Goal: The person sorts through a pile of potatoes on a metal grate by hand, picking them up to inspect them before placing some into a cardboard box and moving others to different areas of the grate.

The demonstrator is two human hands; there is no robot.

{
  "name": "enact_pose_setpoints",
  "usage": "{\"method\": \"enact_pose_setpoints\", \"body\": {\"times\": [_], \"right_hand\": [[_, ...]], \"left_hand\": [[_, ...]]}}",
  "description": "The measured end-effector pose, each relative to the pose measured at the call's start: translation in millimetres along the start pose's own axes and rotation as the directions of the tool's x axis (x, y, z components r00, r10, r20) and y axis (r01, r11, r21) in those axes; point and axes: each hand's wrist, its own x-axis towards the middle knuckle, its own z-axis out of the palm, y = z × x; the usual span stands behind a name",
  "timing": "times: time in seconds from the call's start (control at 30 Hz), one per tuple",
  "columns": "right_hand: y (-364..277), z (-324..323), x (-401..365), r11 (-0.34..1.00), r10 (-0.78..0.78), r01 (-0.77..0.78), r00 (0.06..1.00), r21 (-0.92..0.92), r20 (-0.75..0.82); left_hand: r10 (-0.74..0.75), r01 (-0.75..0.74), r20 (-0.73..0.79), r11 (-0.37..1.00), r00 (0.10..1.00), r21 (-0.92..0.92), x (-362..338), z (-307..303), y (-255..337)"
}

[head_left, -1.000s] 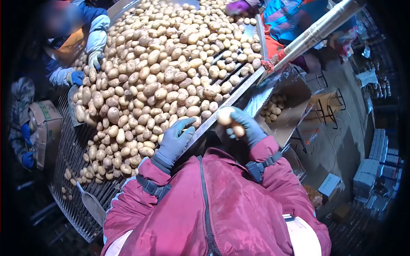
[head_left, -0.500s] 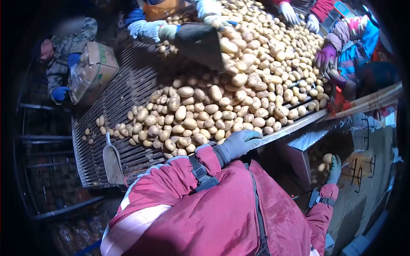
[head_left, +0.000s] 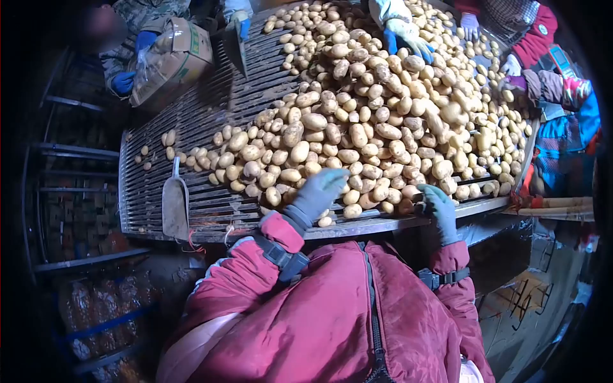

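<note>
A large heap of potatoes [head_left: 332, 134] lies on the slatted metal table [head_left: 211, 121] in front of me. My left hand [head_left: 322, 191], in a grey glove, reaches over the near edge of the heap with its fingers stretched out, holding nothing visible. At the table's front rim is my right hand [head_left: 438, 207], gloved in grey-green. Its thumb and fingers are apart beside the nearest potatoes, though the inner side of the hand is partly hidden.
A metal scoop [head_left: 175, 204] rests at the table's left front. Co-workers stand around: one holds an open cardboard box [head_left: 175, 60], another has a scoop [head_left: 235, 51] and a gloved hand [head_left: 408, 39] on the heap. Several gloved hands are at the far right. Wire hooks [head_left: 525, 300] show lower right.
My right hand has come up from the lower right, where potatoes were beside it, to the table's rim. My left hand has left the rim for the heap. A co-worker's scoop has swung left.
</note>
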Motion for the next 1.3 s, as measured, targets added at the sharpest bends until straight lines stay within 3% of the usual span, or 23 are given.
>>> {"method": "enact_pose_setpoints", "body": {"times": [0.07,0.17,0.23,0.3,0.37,0.43,0.53,0.6,0.63,0.7,0.73,0.8,0.83,0.9,0.93,0.97,1.07,1.13,1.17,1.23,1.27,1.3], "right_hand": [[14.1,10.0,7.9,0.998,0.066,-0.066,0.995,-0.005,0.077],[23.4,16.1,11.3,0.993,0.1,-0.091,0.988,-0.08,0.114],[29.0,13.8,12.0,0.984,0.179,-0.173,0.974,-0.05,0.143],[34.8,11.8,13.3,0.979,0.204,-0.201,0.967,-0.033,0.153],[24.6,13.5,10.6,0.971,0.237,-0.234,0.956,-0.038,0.172],[13.3,18.5,7.9,0.965,0.26,-0.262,0.95,-0.014,0.173],[13.7,19.3,10.4,0.961,0.27,-0.275,0.947,0.008,0.174],[13.7,18.4,16.9,0.964,0.264,-0.266,0.944,-0.019,0.199],[12.6,18.7,20.1,0.965,0.261,-0.261,0.942,-0.031,0.211],[-16.4,38.2,12.2,0.948,0.309,-0.317,0.907,-0.021,0.287],[-2.2,34.1,23.2,0.978,0.2,-0.164,0.911,-0.129,0.36],[-6.2,53.6,30.1,0.991,0.129,-0.106,0.901,-0.079,0.414],[-13.8,68.8,29.0,0.983,0.162,-0.181,0.893,0.007,0.419],[-20.3,87.3,32.9,0.962,0.201,-0.261,0.878,0.083,0.433],[-17.3,90.1,37.4,0.951,0.246,-0.307,0.832,0.043,0.497],[-15.5,92.3,39.0,0.937,0.289,-0.348,0.78,0.001,0.555],[-8.8,85.4,29.0,0.91,0.391,-0.407,0.784,-0.076,0.482],[10.9,79.4,28.7,0.885,0.442,-0.46,0.772,-0.078,0.457],[27.1,69.1,39.3,0.822,0.487,-0.57,0.695,-0.007,0.529],[22.9,81.5,24.7,0.887,0.386,-0.459,0.795,0.048,0.469],[26.2,85.4,25.5,0.835,0.434,-0.54,0.767,0.109,0.473],[26.8,85.9,18.9,0.819,0.463,-0.551,0.801,0.164,0.38]], "left_hand": [[-0.08,0.063,-0.175,0.993,0.981,-0.105,5.2,-30.7,-6.9],[-0.09,-0.001,-0.428,0.978,0.899,-0.209,21.0,-67.5,-37.4],[-0.075,0.134,-0.467,0.986,0.881,0.095,30.7,-92.0,-30.9],[0.291,-0.034,-0.404,0.845,0.867,0.534,50.9,-102.5,-20.0],[0.283,-0.075,-0.33,0.849,0.901,0.523,72.2,-99.7,12.0],[0.224,-0.061,-0.181,0.772,0.958,0.633,104.2,-90.9,-8.8],[0.025,0.142,-0.25,0.767,0.968,0.625,137.4,-83.7,-27.2],[-0.108,0.199,-0.313,0.941,0.943,0.274,141.8,-91.8,-31.4],[-0.176,0.214,-0.355,0.974,0.918,0.069,137.1,-93.3,-1.0],[-0.321,0.235,-0.218,0.909,0.922,-0.343,127.4,-98.7,11.8],[-0.417,0.323,-0.09,0.807,0.904,-0.495,116.3,-97.3,31.2],[-0.254,0.197,-0.052,0.849,0.966,-0.491,97.6,-61.3,22.0],[0.001,-0.037,-0.11,0.944,0.994,-0.328,90.4,-27.7,-2.3],[-0.085,0.099,0.061,0.953,0.995,-0.285,62.1,2.2,38.7],[-0.093,0.103,0.051,0.952,0.994,-0.287,49.7,-2.4,57.6],[-0.124,0.119,-0.013,0.969,0.992,-0.217,38.9,-9.4,75.4],[0.145,-0.034,-0.314,0.942,0.938,0.335,39.8,-28.2,-11.2],[0.201,0.102,-0.449,0.82,0.871,0.564,44.8,-37.3,-66.0],[0.135,0.133,-0.387,0.795,0.912,0.591,49.1,-47.9,-97.3],[0.048,0.179,-0.389,0.832,0.92,0.525,41.5,-56.2,-77.8],[0.005,0.204,-0.389,0.846,0.921,0.492,37.7,-60.3,-68.3],[0.011,0.197,-0.409,0.864,0.912,0.463,29.2,-60.8,-57.5]]}}
